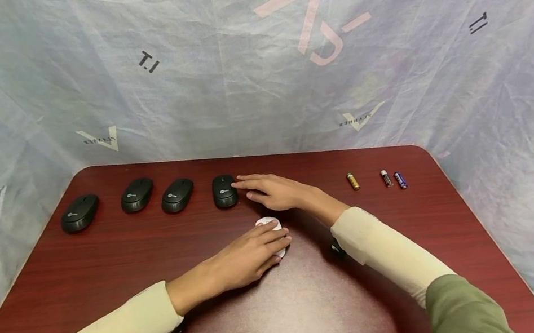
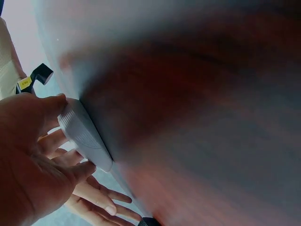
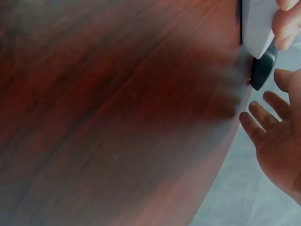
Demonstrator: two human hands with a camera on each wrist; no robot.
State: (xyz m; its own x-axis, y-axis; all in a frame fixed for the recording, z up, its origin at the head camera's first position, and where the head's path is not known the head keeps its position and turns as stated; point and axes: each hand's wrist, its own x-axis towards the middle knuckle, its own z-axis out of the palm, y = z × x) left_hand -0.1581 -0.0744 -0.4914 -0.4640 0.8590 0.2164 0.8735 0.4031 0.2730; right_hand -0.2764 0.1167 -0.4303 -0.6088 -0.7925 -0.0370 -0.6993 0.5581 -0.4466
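Observation:
My left hand (image 1: 246, 257) lies over a white computer mouse (image 2: 85, 134) near the middle of the table. Its thumb and fingers grip the mouse by its sides, and in the head view the hand hides most of it. Farther back, my right hand (image 1: 276, 190) reaches in from the right with its fingers loosely extended. Its fingertips are right at the side of a black mouse (image 1: 222, 195), the rightmost in a row. Nothing is held in the right hand; its palm shows in the right wrist view.
Several more black mice stand to the left along the table's back: one mouse (image 1: 177, 195), another mouse (image 1: 137, 194) and a far-left mouse (image 1: 80, 213). At the right lie a gold battery (image 1: 353, 181), a black-and-silver battery (image 1: 386, 178) and a blue battery (image 1: 400, 180). Fabric sheeting (image 1: 212, 66) hangs behind the reddish table (image 1: 131, 259).

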